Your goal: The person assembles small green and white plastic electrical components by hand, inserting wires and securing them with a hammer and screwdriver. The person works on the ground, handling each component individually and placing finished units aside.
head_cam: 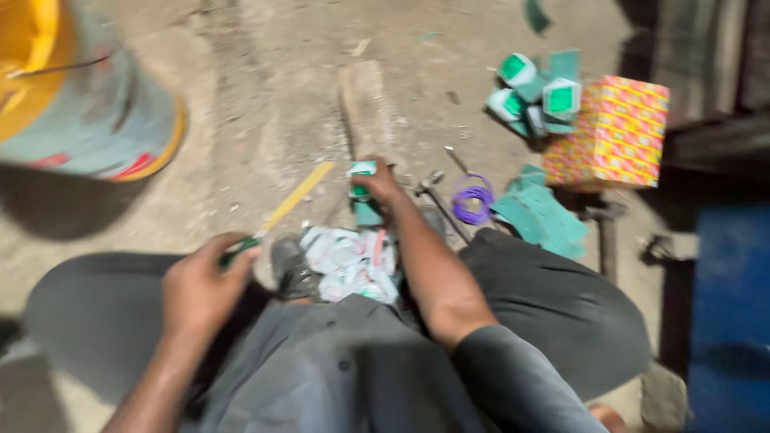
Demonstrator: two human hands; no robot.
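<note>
My left hand [202, 285] rests on my left knee, gripping the green handle of a long yellow-bladed tool [293, 199] that points away over the dirt floor. My right hand [378, 186] reaches forward between my knees and is shut on a small green-and-white box [361, 170]. A flat green card piece [367, 213] lies just below that hand. Between my legs sits a heap of crumpled white and green wrappers [351, 263]. The picture is motion-blurred.
A grey bucket with a yellow rim [88, 104] lies at top left. Several green-and-white boxes [536, 96] are piled beside a bright patterned carton [616, 132] at top right. A purple wire coil [472, 200], metal tools [437, 200] and green card sheets [544, 215] lie nearby. A blue object [731, 305] stands at right.
</note>
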